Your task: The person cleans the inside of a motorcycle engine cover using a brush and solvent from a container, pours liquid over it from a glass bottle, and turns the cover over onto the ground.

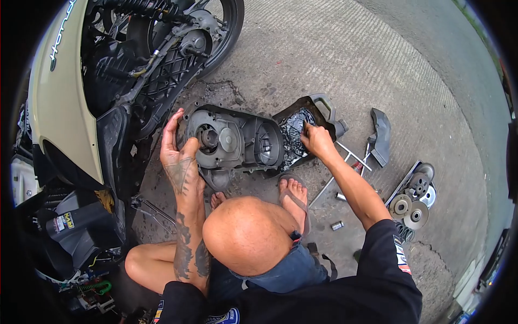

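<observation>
My left hand (181, 154) grips the left end of a grey metal scooter transmission cover (243, 140), thumb on its near face and fingers round its edge. The cover's right end rests over a cut-open dark plastic jug (278, 116) holding foamy dark liquid (294, 137). Over that liquid is my right hand (319, 141), its fingers pinched together and pointing down. Something dark shows at the fingertips, too small to name.
A partly dismantled scooter (67, 108) stands at the left. On the concrete to the right lie a T-handle wrench (353, 156), a black plastic duct (380, 137), a small can-shaped part (337, 225) and several round clutch parts (415, 208). Pliers-like tools (156, 213) lie near my left knee.
</observation>
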